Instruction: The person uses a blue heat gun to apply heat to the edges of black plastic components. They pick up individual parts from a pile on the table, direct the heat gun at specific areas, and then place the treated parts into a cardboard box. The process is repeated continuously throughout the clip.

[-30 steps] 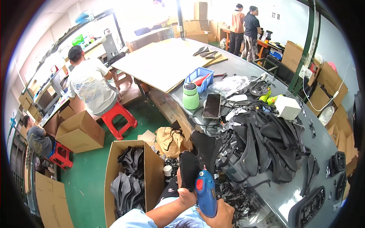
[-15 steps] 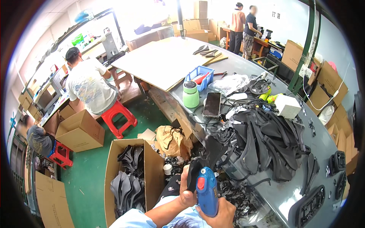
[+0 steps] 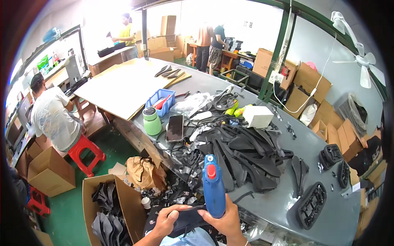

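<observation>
Glue gun (image 3: 214, 189) (blue) upright, gripped by right hand (image 3: 227, 220); left hand (image 3: 167, 219) clasps black piece (image 3: 186, 217).

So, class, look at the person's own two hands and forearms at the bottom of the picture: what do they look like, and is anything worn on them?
Both the left hand and the right hand are bare: no gloves, and no rings or watch that I can make out. The forearms coming in from the lower edge are bare too, with no sleeves reaching them. Fingers are short-nailed as far as the view shows.
</observation>
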`<move>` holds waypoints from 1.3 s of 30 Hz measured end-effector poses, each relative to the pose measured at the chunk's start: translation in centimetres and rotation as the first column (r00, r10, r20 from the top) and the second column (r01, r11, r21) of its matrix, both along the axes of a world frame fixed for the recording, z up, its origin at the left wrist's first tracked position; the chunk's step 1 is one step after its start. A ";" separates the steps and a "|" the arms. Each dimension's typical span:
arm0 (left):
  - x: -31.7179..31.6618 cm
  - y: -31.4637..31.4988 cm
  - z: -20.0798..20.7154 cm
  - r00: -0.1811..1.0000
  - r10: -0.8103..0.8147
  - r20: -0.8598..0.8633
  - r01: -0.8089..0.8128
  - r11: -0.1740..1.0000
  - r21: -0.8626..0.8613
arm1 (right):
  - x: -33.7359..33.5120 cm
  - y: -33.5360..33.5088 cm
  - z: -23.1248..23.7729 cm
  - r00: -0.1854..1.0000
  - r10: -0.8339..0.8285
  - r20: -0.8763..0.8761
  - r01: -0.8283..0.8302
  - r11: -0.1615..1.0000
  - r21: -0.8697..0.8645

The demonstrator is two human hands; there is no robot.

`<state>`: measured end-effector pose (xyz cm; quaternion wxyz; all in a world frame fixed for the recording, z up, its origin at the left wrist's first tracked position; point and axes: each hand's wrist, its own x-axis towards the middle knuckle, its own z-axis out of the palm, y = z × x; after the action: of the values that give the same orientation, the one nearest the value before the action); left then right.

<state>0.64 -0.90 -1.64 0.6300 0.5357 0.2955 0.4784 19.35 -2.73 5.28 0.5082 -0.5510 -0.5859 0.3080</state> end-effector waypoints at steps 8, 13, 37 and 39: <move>3.2 -2.7 4.4 0.989 -0.058 -0.134 0.101 0.934 0.344 | 0.0 -0.1 -1.1 0.893 -0.183 -0.411 0.166 0.983 -0.076; 5.8 -1.9 0.6 0.841 0.238 0.486 -0.124 0.959 -0.255 | -0.9 -0.4 -0.2 0.913 -0.049 -0.405 0.017 0.996 -0.083; 5.8 -1.6 4.3 0.845 0.223 0.486 -0.076 0.950 -0.304 | -0.8 0.5 -1.3 0.928 -0.370 0.036 0.357 0.914 0.191; 5.2 -1.2 4.9 0.793 0.240 0.560 -0.069 0.949 -0.309 | -1.4 0.6 -1.3 0.941 -0.339 0.012 0.329 0.920 0.210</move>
<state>5.87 -2.08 3.31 0.7161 0.2421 0.1908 0.6263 17.98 -2.09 3.98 0.5932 -0.5947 -0.5238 0.1413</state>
